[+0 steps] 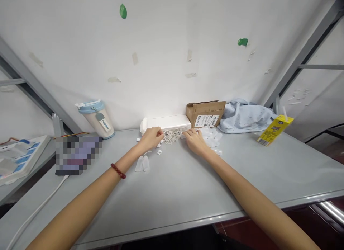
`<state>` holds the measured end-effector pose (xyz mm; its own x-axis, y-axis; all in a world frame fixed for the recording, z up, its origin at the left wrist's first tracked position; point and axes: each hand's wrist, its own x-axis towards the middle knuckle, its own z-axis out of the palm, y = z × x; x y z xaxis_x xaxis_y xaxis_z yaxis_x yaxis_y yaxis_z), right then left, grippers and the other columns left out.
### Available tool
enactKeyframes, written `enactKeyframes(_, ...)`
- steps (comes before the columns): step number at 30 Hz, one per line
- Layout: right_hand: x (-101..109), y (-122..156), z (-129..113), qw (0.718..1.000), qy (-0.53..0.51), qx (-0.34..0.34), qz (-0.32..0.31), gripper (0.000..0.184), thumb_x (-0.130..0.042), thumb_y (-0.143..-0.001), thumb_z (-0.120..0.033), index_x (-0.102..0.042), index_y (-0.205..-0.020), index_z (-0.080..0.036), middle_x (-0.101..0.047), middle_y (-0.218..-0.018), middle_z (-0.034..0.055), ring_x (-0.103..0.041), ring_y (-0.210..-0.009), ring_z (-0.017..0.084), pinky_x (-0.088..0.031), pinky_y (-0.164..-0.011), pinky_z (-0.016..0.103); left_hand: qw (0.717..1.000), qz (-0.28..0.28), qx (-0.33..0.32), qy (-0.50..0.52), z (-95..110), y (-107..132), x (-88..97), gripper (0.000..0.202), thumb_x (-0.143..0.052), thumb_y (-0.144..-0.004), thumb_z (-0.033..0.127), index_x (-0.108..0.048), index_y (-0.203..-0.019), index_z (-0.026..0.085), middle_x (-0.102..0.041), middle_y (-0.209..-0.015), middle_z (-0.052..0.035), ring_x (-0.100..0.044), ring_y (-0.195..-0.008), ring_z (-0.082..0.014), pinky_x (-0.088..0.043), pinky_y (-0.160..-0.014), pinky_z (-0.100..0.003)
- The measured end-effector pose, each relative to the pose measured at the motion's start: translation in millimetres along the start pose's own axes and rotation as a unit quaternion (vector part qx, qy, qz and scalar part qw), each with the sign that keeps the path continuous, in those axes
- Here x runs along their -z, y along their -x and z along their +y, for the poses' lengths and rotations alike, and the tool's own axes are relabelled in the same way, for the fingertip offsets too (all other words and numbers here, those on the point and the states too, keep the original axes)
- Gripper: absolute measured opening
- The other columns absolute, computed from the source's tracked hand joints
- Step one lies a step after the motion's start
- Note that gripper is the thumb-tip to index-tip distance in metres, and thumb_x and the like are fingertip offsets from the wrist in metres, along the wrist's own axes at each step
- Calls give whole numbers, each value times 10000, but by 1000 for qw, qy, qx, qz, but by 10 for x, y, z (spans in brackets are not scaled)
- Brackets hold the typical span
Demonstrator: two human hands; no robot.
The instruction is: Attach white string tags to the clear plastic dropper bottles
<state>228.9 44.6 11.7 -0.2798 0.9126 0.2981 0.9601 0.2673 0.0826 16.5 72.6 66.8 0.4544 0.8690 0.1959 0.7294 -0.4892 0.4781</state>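
My left hand [152, 138] is closed, thumb and fingers pinched together at the left side of a pile of small off-white pieces [172, 137]. Whatever sits in that pinch is too small to name. On the pile's other side, my right hand [195, 140] has its fingers bent down at a heap of clear plastic pieces [211, 137]; its fingertips are partly hidden, so a grip cannot be made out. Two flat translucent tabs [142, 164] lie below my left wrist. Close to them is a small round white piece [159, 152].
Along the wall stand a white box [168, 121], an opened cardboard carton [206, 113] and a bunched blue cloth [243, 115]. A yellow drink carton [276, 130] with a straw is at right. To the left are a tumbler [96, 119], a blurred-out device [77, 155] and a power strip [27, 158].
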Motion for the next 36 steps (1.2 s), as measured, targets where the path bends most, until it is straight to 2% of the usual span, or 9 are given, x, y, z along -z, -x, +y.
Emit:
enactKeyframes(4,-78,-21,-36,1000,26,-2,15,356,-345,-834,-7,-558,-1099,-113,-614,-1062,172,-458,-1021,292,-264,-848,425,996,22,33,76,-71,232,100,255,-434,-809,364,-582,-761,162,-665,-777,-34,-600,-723,-165,-442,-642,-255)
enactKeyframes(9,-104,0,-84,999,47,-8,20,353,-346,-827,7,-571,-1072,-112,-645,-971,148,-483,-960,275,-244,-854,434,971,43,97,214,-240,483,74,281,-526,-773,436,-599,-773,165,-648,-782,-24,-585,-724,-167,-433,-648,-261)
enactKeyframes(13,34,53,-119,997,67,-26,33,316,-352,-841,-18,-587,-1038,-92,-642,-958,163,-486,-949,280,-245,-839,426,981,77,84,154,-359,611,26,238,-504,-794,397,-597,-786,178,-640,-805,-27,-576,-746,-179,-426,-663,-274)
enactKeyframes(16,157,130,-146,995,76,-39,49,282,-374,-846,-44,-602,-1007,-81,-643,-942,167,-492,-925,289,-257,-803,417,992,98,41,65,-408,652,-1,181,-460,-825,318,-585,-800,189,-644,-846,-33,-570,-792,-191,-422,-691,-286)
enactKeyframes(21,214,214,-160,985,79,-31,147,225,-444,-838,-79,-620,-975,-98,-664,-930,130,-511,-879,263,-277,-773,380,994,108,-32,-1,-454,675,-57,163,-405,-862,243,-556,-828,193,-622,-860,-41,-555,-842,-196,-426,-713,-295)
enactKeyframes(25,112,148,-121,972,61,13,227,242,-428,-862,-75,-599,-1032,-88,-673,-960,121,-520,-871,232,-296,-770,352,991,115,-63,-16,-384,566,-81,155,-395,-874,211,-542,-831,190,-611,-858,-45,-544,-841,-194,-430,-724,-307)
enactKeyframes(28,8,80,-28,969,71,61,230,281,-413,-840,-17,-605,-1027,-103,-676,-970,112,-523,-881,227,-300,-768,349,987,101,-111,-55,-226,342,-57,147,-394,-879,187,-538,-851,177,-604,-888,-60,-541,-861,-198,-428,-717,-301)
enactKeyframes(32,-55,46,101,960,67,96,255,379,-386,-779,63,-624,-1004,-127,-668,-1028,113,-517,-942,235,-312,-797,370,969,-10,-150,-197,-13,31,-5,169,-411,-843,112,-550,-756,154,-589,-760,-84,-534,-752,-221,-405,-648,-320)
enactKeyframes(36,-12,41,111,951,-30,76,299,368,-393,-803,34,-644,-996,-152,-680,-1003,105,-542,-936,230,-373,-780,369,966,-14,-148,-209,60,-32,33,171,-428,-814,92,-556,-715,149,-574,-727,-94,-518,-763,-242,-396,-654,-341)
